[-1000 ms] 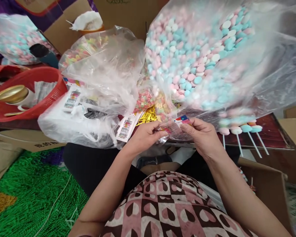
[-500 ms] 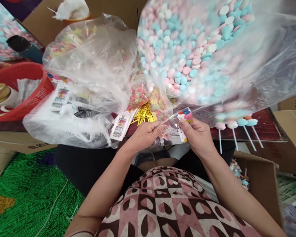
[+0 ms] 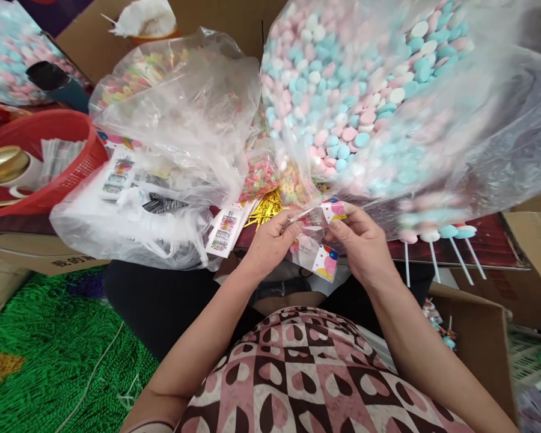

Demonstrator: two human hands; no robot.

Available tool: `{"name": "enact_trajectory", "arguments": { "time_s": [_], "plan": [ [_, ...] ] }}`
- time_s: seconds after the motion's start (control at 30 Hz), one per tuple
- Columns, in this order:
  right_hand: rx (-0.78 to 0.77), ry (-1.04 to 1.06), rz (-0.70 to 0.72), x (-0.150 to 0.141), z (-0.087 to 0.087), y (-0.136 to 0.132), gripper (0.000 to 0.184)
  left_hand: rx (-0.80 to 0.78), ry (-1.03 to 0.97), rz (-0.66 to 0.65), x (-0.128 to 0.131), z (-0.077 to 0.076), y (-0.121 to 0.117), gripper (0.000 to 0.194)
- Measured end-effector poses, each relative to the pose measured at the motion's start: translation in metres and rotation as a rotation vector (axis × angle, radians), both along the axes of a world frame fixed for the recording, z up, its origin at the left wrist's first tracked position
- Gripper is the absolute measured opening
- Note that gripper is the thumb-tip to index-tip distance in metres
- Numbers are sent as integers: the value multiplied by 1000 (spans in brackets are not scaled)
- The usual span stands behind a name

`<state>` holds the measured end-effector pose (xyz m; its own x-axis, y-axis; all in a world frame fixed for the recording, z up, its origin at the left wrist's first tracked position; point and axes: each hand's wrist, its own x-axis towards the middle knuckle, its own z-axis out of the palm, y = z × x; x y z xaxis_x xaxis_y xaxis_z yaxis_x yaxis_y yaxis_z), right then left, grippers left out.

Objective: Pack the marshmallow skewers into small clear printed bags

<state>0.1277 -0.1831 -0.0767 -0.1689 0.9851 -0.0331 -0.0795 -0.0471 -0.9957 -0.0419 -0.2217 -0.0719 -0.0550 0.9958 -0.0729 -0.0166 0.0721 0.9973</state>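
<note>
Between my hands, just above the table's front edge, is a small clear plastic bag (image 3: 304,255) with colourful dotted printed corners. My left hand (image 3: 273,240) pinches its left side between thumb and fingers. My right hand (image 3: 363,237) is closed with thumb and fingers on a printed corner at the upper right. Another printed corner hangs below, between the hands. Behind them lie gold metallic twist ties (image 3: 265,207) and small ring-shaped candies (image 3: 293,186). White printed cards (image 3: 228,231) lie left of my left hand.
A large clear bag of pink, blue and white candies (image 3: 342,132) fills the back right. Several lollipops (image 3: 448,231) jut over the front edge. A red basket (image 3: 83,162) and plastic bags (image 3: 171,120) stand left. An open cardboard box (image 3: 478,337) is below right.
The lower printed corner of the small bag has swung down and now hangs lower between my hands. Both hands keep their grip. The whole view has shifted slightly.
</note>
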Motion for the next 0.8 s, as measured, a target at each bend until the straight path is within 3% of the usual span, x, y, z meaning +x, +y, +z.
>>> {"name": "enact_trajectory", "arguments": {
  "time_s": [0.1,0.23,0.37,0.53,0.8],
  "plan": [
    [16,-53,-11,5,3,8,20,-64,16,-70,-2,2,-2,26],
    [51,-117,-72,4,-6,4,29,-73,-27,-65,-1,3,-3,32],
    [18,-107,-40,1,-10,-3,42,-39,-23,-65,-1,1,-3,39],
    [-63,4,3,2,-8,0,28,-114,-43,-132,-2,-3,-3,37],
    [-47,4,-142,3,-10,-6,43,-115,-153,34,0,-9,-3,44]
  ]
}}
